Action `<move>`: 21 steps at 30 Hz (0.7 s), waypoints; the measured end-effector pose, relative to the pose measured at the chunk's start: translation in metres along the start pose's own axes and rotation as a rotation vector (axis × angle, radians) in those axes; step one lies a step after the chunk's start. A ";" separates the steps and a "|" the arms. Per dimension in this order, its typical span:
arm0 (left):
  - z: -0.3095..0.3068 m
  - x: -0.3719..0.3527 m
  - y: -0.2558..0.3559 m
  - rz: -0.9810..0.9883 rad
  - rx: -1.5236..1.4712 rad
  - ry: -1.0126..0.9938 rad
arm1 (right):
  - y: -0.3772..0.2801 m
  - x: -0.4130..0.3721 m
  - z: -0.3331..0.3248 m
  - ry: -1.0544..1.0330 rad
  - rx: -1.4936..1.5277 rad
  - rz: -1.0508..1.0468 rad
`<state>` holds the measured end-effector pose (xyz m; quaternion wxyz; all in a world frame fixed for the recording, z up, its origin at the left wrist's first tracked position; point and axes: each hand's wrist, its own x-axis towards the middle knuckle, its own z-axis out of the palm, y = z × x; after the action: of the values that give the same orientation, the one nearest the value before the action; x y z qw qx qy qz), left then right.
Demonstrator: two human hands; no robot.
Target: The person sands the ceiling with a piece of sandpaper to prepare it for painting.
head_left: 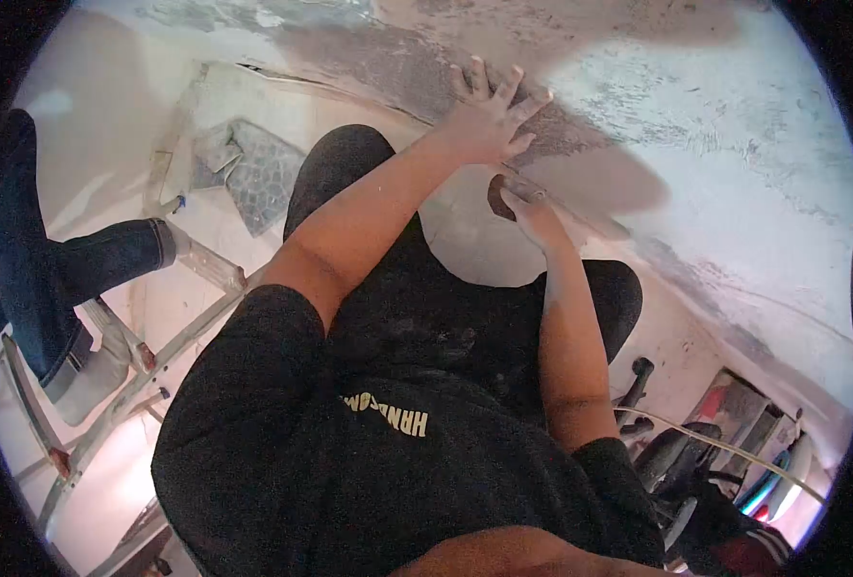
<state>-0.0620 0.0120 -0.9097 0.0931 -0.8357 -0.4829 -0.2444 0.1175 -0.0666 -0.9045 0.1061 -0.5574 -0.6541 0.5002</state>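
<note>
My left hand point(489, 115) lies spread against the patchy grey-white wall point(657, 106), fingers apart, with nothing in it. Just below and to the right, my right hand point(540, 221) is closed around a flat, long-edged tool that looks like a plastering trowel point(580, 210). A brown rounded part of it shows beside my thumb. The tool's long edge runs close along the lower wall; whether it touches cannot be made out. My bent knees are on both sides of my arms.
At the left, another person's legs in jeans point(109, 255) are on a metal ladder point(157, 361). A patterned grey sheet point(253, 183) lies on the floor. To the right are a pale cable point(734, 447) and dark objects on the floor point(676, 452).
</note>
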 end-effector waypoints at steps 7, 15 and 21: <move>0.002 0.001 0.000 -0.007 -0.054 -0.002 | 0.000 0.005 -0.002 -0.099 -0.052 0.248; -0.007 0.002 0.002 0.001 -0.009 -0.003 | 0.019 0.012 0.008 -0.077 0.011 0.134; -0.010 0.003 0.004 -0.094 -0.075 -0.064 | 0.022 0.009 0.008 -0.070 -0.025 0.117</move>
<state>-0.0603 0.0079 -0.8990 0.0347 -0.8222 -0.5150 -0.2397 0.1222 -0.0662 -0.9289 0.0467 -0.5781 -0.6298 0.5167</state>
